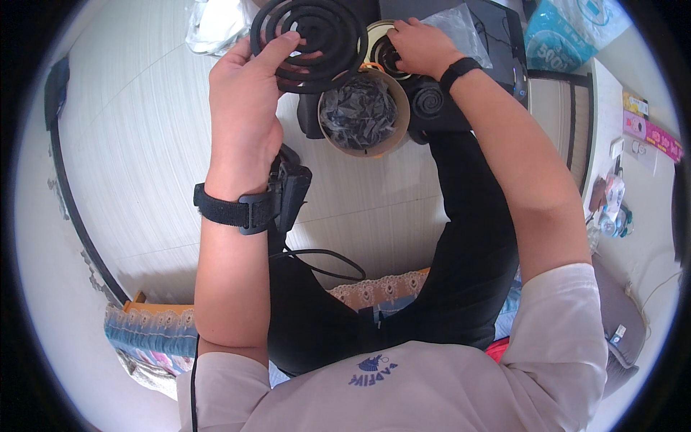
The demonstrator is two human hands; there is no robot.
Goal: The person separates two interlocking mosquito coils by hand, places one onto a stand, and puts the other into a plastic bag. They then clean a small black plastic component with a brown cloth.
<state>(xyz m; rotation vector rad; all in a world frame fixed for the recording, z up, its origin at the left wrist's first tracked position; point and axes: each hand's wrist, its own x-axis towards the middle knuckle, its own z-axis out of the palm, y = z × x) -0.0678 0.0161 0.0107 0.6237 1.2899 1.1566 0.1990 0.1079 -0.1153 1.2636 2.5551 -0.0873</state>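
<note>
Beyond the far-left rim of the round tan bin (pixel 402 108), the left hand (pixel 248 68) pinches 1 flat black spiral coil (pixel 311 34), probably light, brittle: best held across several rings. The right hand (pixel 426 49), grip unclear, is at the round yellow tin (pixel 376 33).

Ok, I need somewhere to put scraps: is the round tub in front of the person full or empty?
Not empty: crumpled dark plastic shows inside the round tub. Cannot tell how deep it goes.

A black spiral coil (pixel 314 36), cropped at the upper edge, partly hides the left hand (pixel 248 79); a white bag (pixel 219 23) is cut off too.
</note>
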